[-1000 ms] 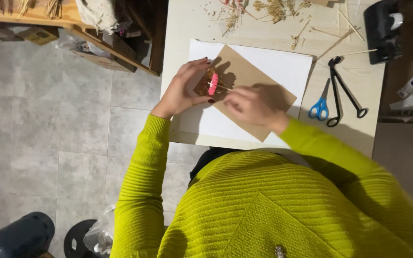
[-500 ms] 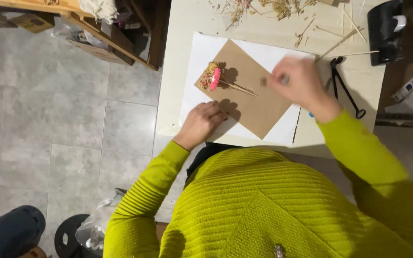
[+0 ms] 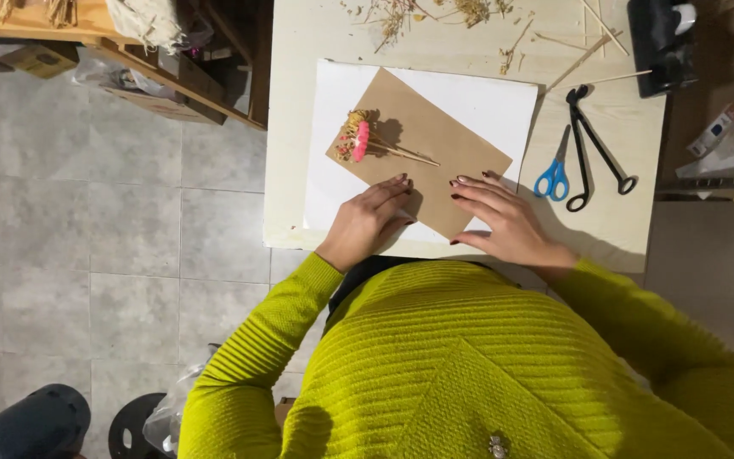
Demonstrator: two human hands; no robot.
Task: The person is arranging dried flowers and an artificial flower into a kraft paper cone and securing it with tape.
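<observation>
both hands flat, fingers spread, holding nothing: left hand [image 3: 367, 223] and right hand [image 3: 503, 223] press the near corner of the brown kraft paper sheet [image 3: 422, 144] onto the white paper sheet [image 3: 477, 98], apparently steadying it; small pink dried-flower sprig [image 3: 360, 140] lies on its far corner; blue-handled scissors [image 3: 554, 170] sit aside on the worktop [image 3: 622, 225].

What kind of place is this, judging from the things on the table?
Probably a home craft corner for dried-flower work. On the light table lie brown paper with a small dried flower sprig, blue-handled scissors, and scattered dried stems. The floor is plain grey tile.
</observation>
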